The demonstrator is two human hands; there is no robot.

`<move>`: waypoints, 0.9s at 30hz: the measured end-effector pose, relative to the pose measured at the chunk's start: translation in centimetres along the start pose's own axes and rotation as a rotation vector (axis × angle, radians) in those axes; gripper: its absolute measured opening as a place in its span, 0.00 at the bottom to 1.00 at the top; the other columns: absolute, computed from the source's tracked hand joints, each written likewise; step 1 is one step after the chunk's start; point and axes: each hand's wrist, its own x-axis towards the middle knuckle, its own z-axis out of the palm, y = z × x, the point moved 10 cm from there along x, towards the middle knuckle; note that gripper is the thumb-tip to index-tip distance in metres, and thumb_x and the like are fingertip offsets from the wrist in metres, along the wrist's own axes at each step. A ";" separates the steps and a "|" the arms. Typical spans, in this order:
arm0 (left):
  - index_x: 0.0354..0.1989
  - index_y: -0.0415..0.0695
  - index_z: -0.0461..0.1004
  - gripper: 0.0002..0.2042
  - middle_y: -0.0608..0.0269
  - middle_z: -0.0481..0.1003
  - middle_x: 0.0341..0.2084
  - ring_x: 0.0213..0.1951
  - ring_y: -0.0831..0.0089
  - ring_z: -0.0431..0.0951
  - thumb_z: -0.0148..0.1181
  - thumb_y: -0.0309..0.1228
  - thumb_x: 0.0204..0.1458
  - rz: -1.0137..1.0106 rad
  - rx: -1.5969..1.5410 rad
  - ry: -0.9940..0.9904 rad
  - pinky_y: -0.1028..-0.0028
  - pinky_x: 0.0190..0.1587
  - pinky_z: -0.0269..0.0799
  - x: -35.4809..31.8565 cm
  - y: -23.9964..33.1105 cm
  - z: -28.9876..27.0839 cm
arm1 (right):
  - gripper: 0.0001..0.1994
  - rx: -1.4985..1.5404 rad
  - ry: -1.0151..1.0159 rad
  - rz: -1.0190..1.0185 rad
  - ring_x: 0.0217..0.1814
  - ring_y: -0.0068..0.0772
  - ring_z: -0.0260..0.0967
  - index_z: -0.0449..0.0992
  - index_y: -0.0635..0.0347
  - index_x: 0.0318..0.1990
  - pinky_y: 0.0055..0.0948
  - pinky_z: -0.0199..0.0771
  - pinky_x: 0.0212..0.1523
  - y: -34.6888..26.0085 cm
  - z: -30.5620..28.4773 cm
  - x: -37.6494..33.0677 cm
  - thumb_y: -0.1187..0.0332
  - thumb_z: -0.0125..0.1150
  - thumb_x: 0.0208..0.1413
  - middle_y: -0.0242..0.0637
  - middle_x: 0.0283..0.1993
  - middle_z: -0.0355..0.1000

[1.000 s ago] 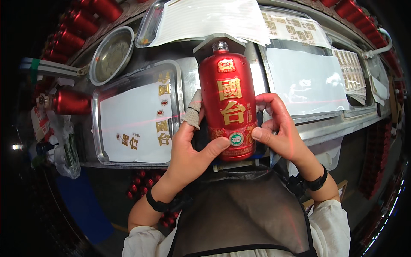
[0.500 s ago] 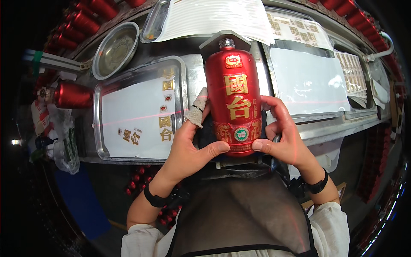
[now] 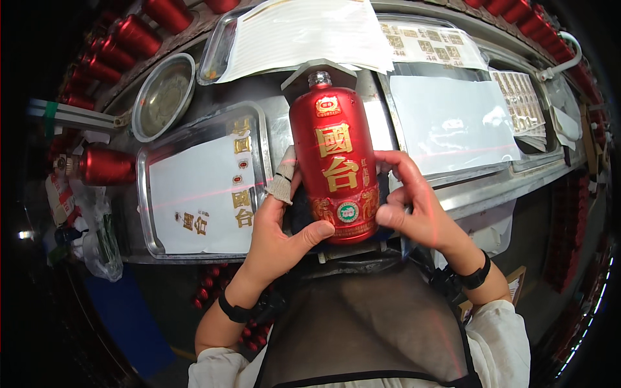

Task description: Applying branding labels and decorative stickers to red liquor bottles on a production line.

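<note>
A red bottle [image 3: 336,145] with raised gold characters and a round green-and-white emblem lies face up, its clear-topped neck pointing away from me. Beneath its neck end a dark grey angular support [image 3: 294,81] sticks out on both sides. My left hand [image 3: 278,226] is closed around the bottle's left side, thumb on its lower front, with a beige cloth cot [image 3: 281,184] over one finger. Along the right side my right hand [image 3: 414,204] is closed with bent fingers, forefinger against the bottle and thumb by its lower edge. Fingertips behind the bottle are hidden.
To the left is a metal tray [image 3: 145,213] with a white sheet of gold and red stickers. Beyond it stands a metal bowl [image 3: 189,84]. Striped sheets [image 3: 304,35] lie at the back, a white sheet [image 3: 446,123] at the right. Another red bottle [image 3: 108,165] lies far left.
The whole view has shifted, so bench and bottle appear farther left and slightly lower. My right thumb has slid off the bottle's front to its side; my left hand keeps its hold.
</note>
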 end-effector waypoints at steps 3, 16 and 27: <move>0.72 0.33 0.44 0.49 0.48 0.52 0.70 0.71 0.61 0.54 0.73 0.34 0.48 0.022 0.024 0.000 0.64 0.71 0.47 -0.2 -0.3 -0.2 | 0.43 -0.179 0.021 -0.039 0.27 0.15 0.53 0.59 0.62 0.64 0.17 0.59 0.27 -0.3 -0.1 -0.3 0.54 0.76 0.43 0.37 0.56 0.65; 0.69 0.33 0.50 0.46 0.49 0.63 0.61 0.63 0.64 0.64 0.72 0.30 0.43 -0.015 -0.008 0.094 0.66 0.65 0.58 0.7 2.0 1.1 | 0.46 -0.154 -0.068 -0.060 0.33 0.28 0.59 0.55 0.59 0.67 0.28 0.65 0.31 0.4 0.8 0.1 0.46 0.72 0.46 0.45 0.57 0.61; 0.71 0.36 0.47 0.48 0.49 0.62 0.63 0.63 0.63 0.64 0.73 0.30 0.43 -0.001 -0.041 0.098 0.66 0.66 0.57 0.2 1.4 1.0 | 0.24 0.156 0.088 -0.194 0.38 0.19 0.70 0.69 0.63 0.56 0.20 0.70 0.38 1.2 -3.0 0.5 0.60 0.66 0.57 0.34 0.46 0.71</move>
